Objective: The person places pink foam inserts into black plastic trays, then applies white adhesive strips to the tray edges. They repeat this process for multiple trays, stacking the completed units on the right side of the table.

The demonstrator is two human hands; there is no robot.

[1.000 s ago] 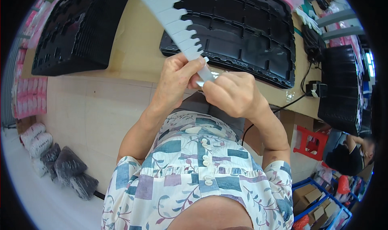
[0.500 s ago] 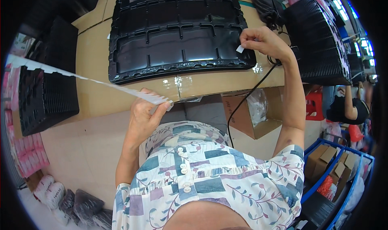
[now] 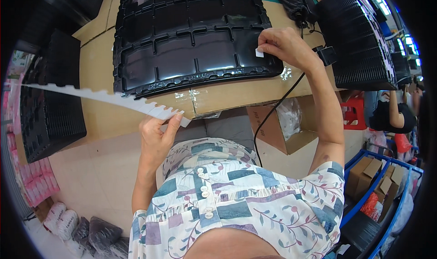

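Note:
A black plastic tray [image 3: 182, 61] with ridged compartments lies on the cardboard-covered table. Over its near right part is my right hand [image 3: 287, 48], thumb and forefinger pinching a small white sticker [image 3: 259, 53]. Whether the sticker touches the tray I cannot tell. My left hand [image 3: 157, 134], in front of the table's near edge, is closed on one end of a long white strip [image 3: 100, 96] with a notched edge, which looks like a strip of stickers. The strip stretches out to the left, past the tray's near left corner.
Stacks of black trays stand on the left [image 3: 57, 99] and the right [image 3: 357, 38]. A black cable [image 3: 284, 97] hangs over the table's front edge. Below sits an open cardboard box [image 3: 277, 129]. A blue cart [image 3: 353, 209] holds boxes at right. Another person [image 3: 393, 113] is farther off.
My right hand has moved slightly left with the sticker, which now hangs more upright. The white strip in my left hand has turned, showing more of its flat face.

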